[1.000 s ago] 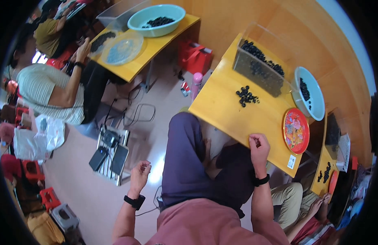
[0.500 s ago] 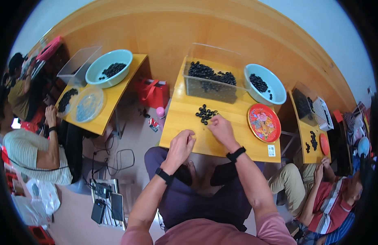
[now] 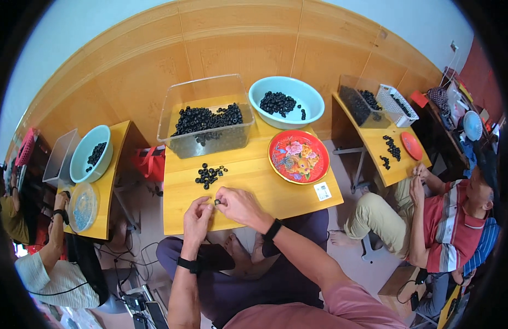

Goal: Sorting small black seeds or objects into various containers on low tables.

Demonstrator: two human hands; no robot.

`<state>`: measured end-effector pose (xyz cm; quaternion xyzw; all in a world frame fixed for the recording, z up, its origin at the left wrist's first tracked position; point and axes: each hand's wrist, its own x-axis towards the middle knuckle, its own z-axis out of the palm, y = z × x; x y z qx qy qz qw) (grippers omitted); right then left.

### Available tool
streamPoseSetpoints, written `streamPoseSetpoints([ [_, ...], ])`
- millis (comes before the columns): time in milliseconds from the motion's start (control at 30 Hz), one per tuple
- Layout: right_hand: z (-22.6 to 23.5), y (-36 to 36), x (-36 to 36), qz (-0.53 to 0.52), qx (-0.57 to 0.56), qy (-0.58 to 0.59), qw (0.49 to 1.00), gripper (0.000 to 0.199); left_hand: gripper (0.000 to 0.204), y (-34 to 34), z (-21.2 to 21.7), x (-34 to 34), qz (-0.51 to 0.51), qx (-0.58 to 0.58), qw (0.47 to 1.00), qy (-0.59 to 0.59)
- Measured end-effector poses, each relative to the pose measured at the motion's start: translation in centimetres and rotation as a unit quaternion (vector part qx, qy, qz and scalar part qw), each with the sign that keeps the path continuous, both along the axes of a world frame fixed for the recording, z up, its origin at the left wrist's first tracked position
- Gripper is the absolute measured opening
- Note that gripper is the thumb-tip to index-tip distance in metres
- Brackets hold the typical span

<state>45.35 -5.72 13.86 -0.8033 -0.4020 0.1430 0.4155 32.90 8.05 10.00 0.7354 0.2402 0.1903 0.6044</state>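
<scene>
Between the fingertips of both hands sits one small black ring (image 3: 216,202), pinched just above the near edge of a yellow wooden table (image 3: 254,189). The person's left hand (image 3: 197,219) curls its fingers closed toward the ring from the left, and the right hand (image 3: 238,205) closes thumb and forefinger on it from the right; which hand bears most of the grip cannot be told. Each wrist wears a black band. Just beyond the hands lies a small loose pile of black rings (image 3: 209,175) on the tabletop. Farther back stands a clear plastic bin (image 3: 205,118) holding many more, beside it a pale blue bowl (image 3: 287,102) with a smaller heap, and to the right an empty red flowered plate (image 3: 298,156). The step in hand appears to be working or checking a single ring by fingertip. The next move likely calls for a fine, steady pinch, since the piece is tiny and easily dropped. Other people sit at similar tables on either side.
</scene>
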Motion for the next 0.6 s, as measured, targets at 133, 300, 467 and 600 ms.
streamPoseSetpoints([
  [133,0.0,-3.9,-0.7,-0.002,0.077,0.012,0.997,0.015,0.026,-2.8,1.3,1.8,-0.079,-0.076,0.994,-0.024],
  [300,-2.9,-5.6,0.2,-0.02,0.151,0.009,0.988,0.018,0.024,-3.8,-0.4,2.9,-0.113,-0.169,0.979,-0.02],
  [467,-4.5,-5.6,0.9,-0.026,0.183,0.134,0.974,0.014,0.02,-4.5,-0.4,3.6,-0.092,-0.113,0.988,-0.046],
  [600,-4.3,-5.7,1.1,-0.043,0.192,0.161,0.967,0.012,0.019,-4.4,-0.9,3.4,-0.093,-0.055,0.994,-0.028],
])
